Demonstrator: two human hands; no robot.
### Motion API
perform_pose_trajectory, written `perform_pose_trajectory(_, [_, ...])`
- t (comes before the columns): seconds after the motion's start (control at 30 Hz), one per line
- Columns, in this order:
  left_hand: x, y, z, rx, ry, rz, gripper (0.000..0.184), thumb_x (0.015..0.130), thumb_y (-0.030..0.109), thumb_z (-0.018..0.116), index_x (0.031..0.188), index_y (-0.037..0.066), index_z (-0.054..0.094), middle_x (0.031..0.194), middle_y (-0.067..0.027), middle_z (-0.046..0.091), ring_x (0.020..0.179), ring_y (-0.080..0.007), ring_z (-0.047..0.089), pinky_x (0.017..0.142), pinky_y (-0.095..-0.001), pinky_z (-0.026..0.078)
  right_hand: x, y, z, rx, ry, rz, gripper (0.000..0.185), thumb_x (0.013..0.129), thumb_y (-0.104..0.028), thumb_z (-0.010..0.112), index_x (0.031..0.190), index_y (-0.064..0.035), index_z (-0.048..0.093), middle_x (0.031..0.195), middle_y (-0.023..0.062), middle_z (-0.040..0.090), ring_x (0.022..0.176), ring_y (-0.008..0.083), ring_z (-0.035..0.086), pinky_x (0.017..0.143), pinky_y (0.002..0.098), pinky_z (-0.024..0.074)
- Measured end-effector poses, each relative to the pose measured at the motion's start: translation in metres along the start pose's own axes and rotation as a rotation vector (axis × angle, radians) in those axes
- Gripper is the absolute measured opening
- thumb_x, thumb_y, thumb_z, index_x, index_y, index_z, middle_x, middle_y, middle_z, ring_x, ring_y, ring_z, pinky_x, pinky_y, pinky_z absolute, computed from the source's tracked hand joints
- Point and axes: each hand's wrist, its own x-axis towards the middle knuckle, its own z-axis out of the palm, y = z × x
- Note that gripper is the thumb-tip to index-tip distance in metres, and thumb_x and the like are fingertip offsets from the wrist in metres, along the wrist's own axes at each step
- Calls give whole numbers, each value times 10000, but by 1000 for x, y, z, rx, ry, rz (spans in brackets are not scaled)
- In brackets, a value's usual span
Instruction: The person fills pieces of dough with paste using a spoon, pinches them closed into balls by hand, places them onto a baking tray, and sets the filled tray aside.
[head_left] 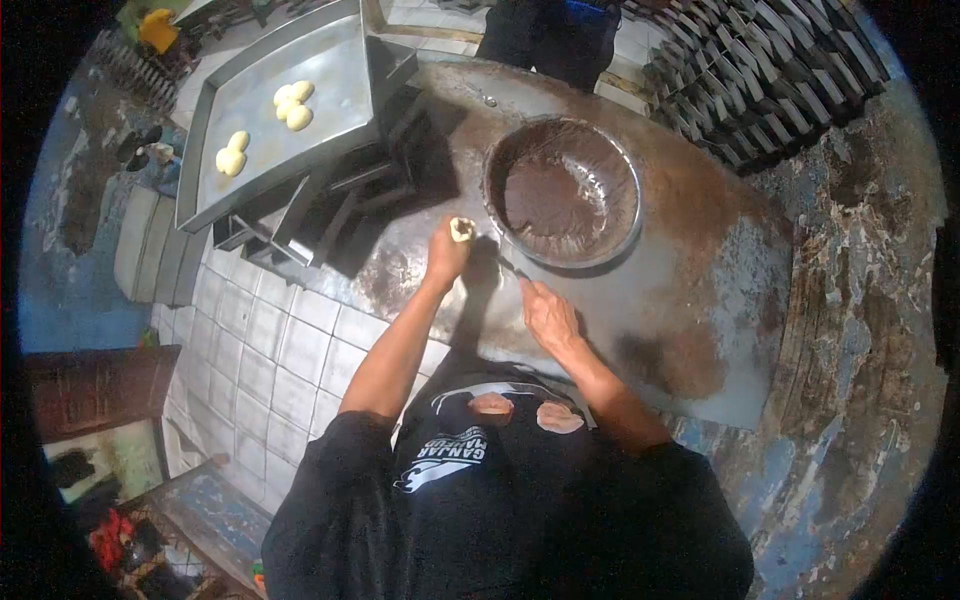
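My left hand (445, 262) is closed around a small piece of pale dough (462, 229), its top showing above the fingers with a dark spot in the middle. In my right hand (552, 318) is the handle of a thin, narrow spatula-like tool (510, 265), which points up and left towards the dough. The tool's tip is hard to make out. Just beyond both hands stands a round metal bowl (637, 222). Dark brown paste (540, 195) covers its bottom and is smeared up its walls.
On the left, a metal tray (335, 75) with several pale dough balls (293, 103) rests on stacked metal trays (350, 185). All this is on a worn metal-topped table (690, 300). Many dark metal pans (760, 80) are piled at the far right. A person in dark clothes (550, 35) stands across the table.
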Motion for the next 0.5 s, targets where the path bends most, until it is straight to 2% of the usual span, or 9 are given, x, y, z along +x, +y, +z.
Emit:
perform_pose_trajectory(0.03, [-12,4,-2,7,7,0,414,844,-42,651,1223,110,579,1029,-99,676,889,-233,674,708,-389,531,-5,4,6,6,1,-8,321,967,-117,546,1234,37,633,1097,238,666,975,422,666,810,516,571])
perform_pose_trajectory(0.1, [-42,22,-4,-485,-232,-158,474,841,-74,641,1268,119,564,1038,3,636,904,-114,604,703,-290,505,-8,11,15,116,148,-7,363,925,-151,652,1234,40,636,1095,243,668,1015,419,661,854,486,556])
perform_pose_trajectory(0.13, [-54,28,-5,-482,-309,-124,557,819,-95,658,1313,131,538,1062,22,624,927,-97,601,712,-247,492,0,7,12,272,368,-105,389,880,-160,731,1199,49,653,1092,252,668,1019,405,662,873,458,545])
perform_pose_trajectory(0.17, [-70,34,-3,-603,-364,-103,612,792,-82,699,1339,119,511,1083,3,618,956,-114,602,782,-262,499,6,1,11,662,255,189,456,888,-135,729,1280,51,591,1091,251,670,993,401,672,874,443,551])
perform_pose_trajectory(0.23, [-98,47,6,-553,-378,9,611,795,-47,732,1340,104,502,1109,3,611,1016,-131,599,875,-288,495,17,-20,-13,1227,186,289,481,930,-97,659,1375,8,508,1085,247,675,962,387,683,869,443,555])
perform_pose_trajectory(0.27, [-111,61,4,-479,-408,9,563,806,21,771,1301,87,511,1116,-13,610,1051,-138,589,938,-309,480,6,-32,-25,1232,191,286,481,930,-97,659,1375,8,508,1085,247,675,962,387,683,869,443,555])
perform_pose_trajectory(0.37, [-123,48,15,-242,-231,113,448,847,101,781,1221,85,535,1102,-32,598,1040,-139,577,916,-319,484,-22,-55,-43,220,96,-242,470,937,-19,548,1400,-65,486,1095,238,681,1007,388,674,881,483,542])
perform_pose_trajectory(0.43, [-136,65,8,-359,-139,119,349,882,166,777,1136,83,552,993,-28,594,936,-127,581,808,-299,493,-29,-42,-36,283,350,-583,453,926,-19,542,1376,-64,506,1118,212,689,1092,399,642,942,498,503])
perform_pose_trajectory(0.5, [-146,84,-8,-486,-297,-113,329,910,210,767,1128,83,557,902,-9,599,835,-104,581,709,-263,479,-42,-42,-46,453,460,-407,439,923,-21,552,1358,-60,518,1126,197,693,1113,395,632,957,491,493])
